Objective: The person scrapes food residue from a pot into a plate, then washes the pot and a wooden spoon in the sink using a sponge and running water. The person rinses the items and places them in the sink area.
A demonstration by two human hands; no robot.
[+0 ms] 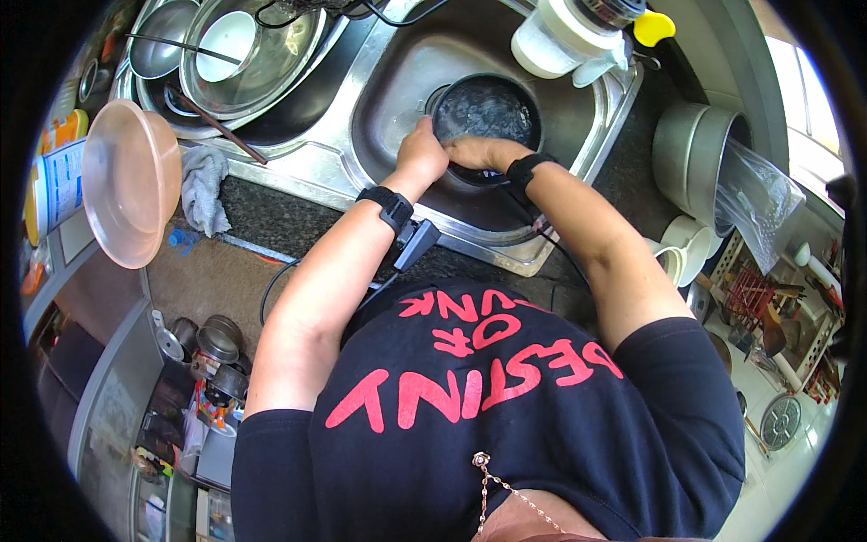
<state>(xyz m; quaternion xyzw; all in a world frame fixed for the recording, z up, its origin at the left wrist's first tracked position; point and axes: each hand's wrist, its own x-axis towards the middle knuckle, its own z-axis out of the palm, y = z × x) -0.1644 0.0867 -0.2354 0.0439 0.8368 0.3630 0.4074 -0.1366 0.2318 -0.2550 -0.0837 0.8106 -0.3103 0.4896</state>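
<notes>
A dark round pot with rippling water in it sits in the stainless steel sink basin. At the pot's near left rim is my left hand, closed on the edge with its thumb pointing up. My right hand lies across the near side of the rim, its fingertips meeting my left hand. What the right fingers hold, if anything, is hidden. Both wrists wear black straps.
Stacked metal bowls fill the left basin, with a chopstick across its edge. A pink plastic basin and a grey rag lie left. A white container stands at the back right, a large metal pot further right.
</notes>
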